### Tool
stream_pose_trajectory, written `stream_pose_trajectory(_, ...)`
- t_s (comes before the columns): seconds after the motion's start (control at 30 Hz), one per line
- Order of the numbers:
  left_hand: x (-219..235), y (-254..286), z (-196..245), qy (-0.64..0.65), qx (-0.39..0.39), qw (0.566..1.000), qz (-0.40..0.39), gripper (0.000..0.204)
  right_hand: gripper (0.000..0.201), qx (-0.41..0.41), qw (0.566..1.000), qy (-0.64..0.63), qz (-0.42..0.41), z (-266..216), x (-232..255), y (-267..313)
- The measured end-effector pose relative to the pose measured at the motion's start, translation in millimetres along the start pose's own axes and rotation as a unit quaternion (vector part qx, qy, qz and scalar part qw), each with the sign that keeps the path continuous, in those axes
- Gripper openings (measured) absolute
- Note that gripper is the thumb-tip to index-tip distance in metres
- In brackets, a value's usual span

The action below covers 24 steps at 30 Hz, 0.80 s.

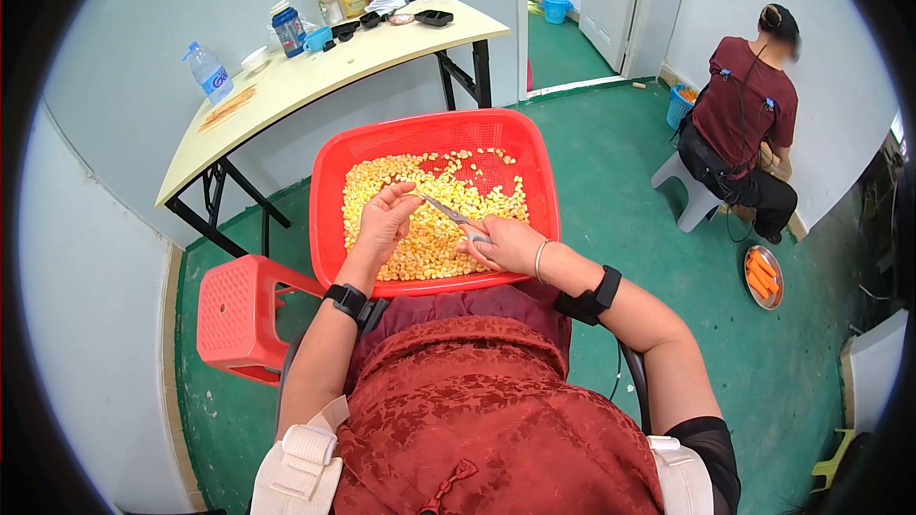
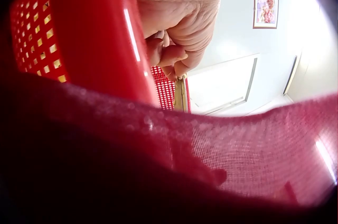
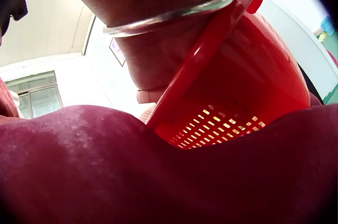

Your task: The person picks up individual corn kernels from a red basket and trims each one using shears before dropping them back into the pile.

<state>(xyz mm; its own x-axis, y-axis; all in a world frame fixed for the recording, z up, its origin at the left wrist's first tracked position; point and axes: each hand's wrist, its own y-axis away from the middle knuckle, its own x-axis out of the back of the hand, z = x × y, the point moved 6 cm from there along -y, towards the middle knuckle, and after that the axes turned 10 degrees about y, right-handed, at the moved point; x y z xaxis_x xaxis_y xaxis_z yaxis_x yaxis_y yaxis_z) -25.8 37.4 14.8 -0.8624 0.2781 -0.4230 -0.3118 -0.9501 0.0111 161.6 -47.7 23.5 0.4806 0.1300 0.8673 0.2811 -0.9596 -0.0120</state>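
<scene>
A red basket point(image 1: 329, 219) of yellow corn kernels point(image 1: 420, 253) rests against the wearer's lap. Over the kernels, the right hand point(image 1: 510, 246) grips scissors point(image 1: 447, 211) by the grey handles, blades pointing at the left fingertips. The left hand point(image 1: 384, 221) has its thumb and fingers pinched together; in the left wrist view this hand point(image 2: 177, 23) holds a thin brownish piece point(image 2: 181, 95) whose kind I cannot tell. In the right wrist view, the basket point(image 3: 237, 76) hides most of the right hand point(image 3: 153, 65).
A table point(image 1: 363, 57) with bottles, cups and small black items stands beyond the basket. A red stool point(image 1: 239, 310) is at the left. At the right, a seated person point(image 1: 749, 114) is near a metal bowl of orange pieces point(image 1: 763, 277) on the green floor.
</scene>
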Motion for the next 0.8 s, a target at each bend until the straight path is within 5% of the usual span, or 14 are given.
stream_pose_trajectory(0.23,4.2,-0.1,0.7,-0.020,-0.015,0.999,0.039,0.023,0.044,-0.052,0.998,-0.041,-0.023,8.9,-4.1,-6.1)
stream_pose_trajectory(0.5,9.5,-1.6,-9.1,-0.287,-0.050,0.957,-0.014,0.013,0.043,-0.059,0.995,-0.074,-0.004,9.8,0.6,-3.3)
stream_pose_trajectory(0.8,-4.1,11.4,-6.1,-0.559,-0.051,0.825,-0.058,0.018,0.043,-0.065,0.996,-0.054,0.001,8.9,1.8,-2.9)
